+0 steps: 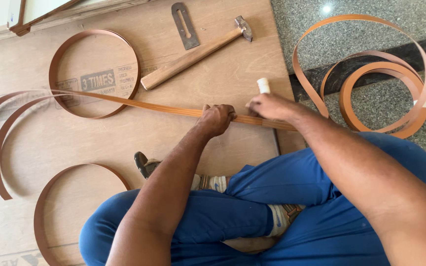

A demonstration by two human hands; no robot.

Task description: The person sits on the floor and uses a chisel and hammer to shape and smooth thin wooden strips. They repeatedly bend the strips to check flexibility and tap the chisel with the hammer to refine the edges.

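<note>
Two hands work on one long orange-brown edge-band strip point(139, 104) stretched across a plywood sheet point(232, 74) on the floor. The left hand point(216, 118) is curled into a fist, pressing down on the strip; just to its right, the right hand point(268, 105) has its fingers pinched together around a small white cylindrical object point(263, 85) held upright over the strip. What that object is cannot be told.

Taking the strip as the landmark: beyond it lie one wooden-handled hammer point(193, 55) and one flat metal plane blade point(184, 24), the two close together. One closed loop of banding point(60, 54) stands on edge, crossed by the strip. At the strip's left end two loose ends curve back toward the person. On the near side stands one more open curl point(43, 207), beside the person's blue-trousered knee. Off the strip's right end, on the granite floor point(292, 29), sits one loosely unwound coil point(395, 74) of the same banding.

Judging from this, the strip looks springy, and it could flick up or twist if the left fist eases off. The right hand's fingers sit very close to the strip's thin edge, so a slip of the white object might scrape them. The loose coil could tangle or kink if the strip is dragged.
</note>
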